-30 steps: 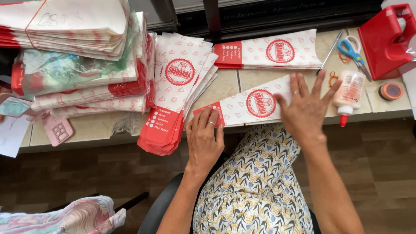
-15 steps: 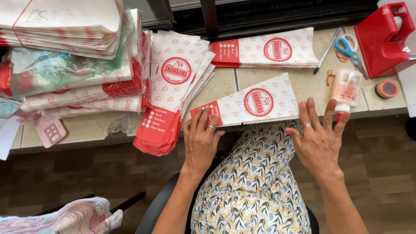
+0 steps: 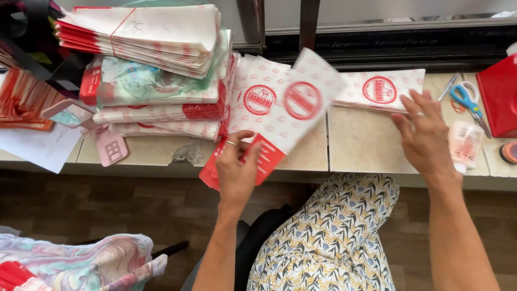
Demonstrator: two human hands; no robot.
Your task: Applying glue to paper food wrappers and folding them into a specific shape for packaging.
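My left hand (image 3: 237,170) grips the red end of a white paper bag (image 3: 293,116) with a red round stamp, lifted and blurred above the pile of like bags (image 3: 253,102). My right hand (image 3: 425,134) hovers with fingers spread over the tiled counter (image 3: 355,145), its fingertips at the edge of another stack of stamped bags (image 3: 379,89). That hand holds nothing.
Tall bundles of folded bags (image 3: 145,64) fill the counter's left side. Blue-handled scissors (image 3: 466,99), a glue bottle (image 3: 464,144), a red tape dispenser (image 3: 498,97) and a tape roll (image 3: 508,152) lie at the right. A pink tag (image 3: 110,148) sits near the counter edge.
My left hand picked up the bag that lay flat in front of me and swung it left over the pile. My right hand moved from the counter edge up toward the far stack.
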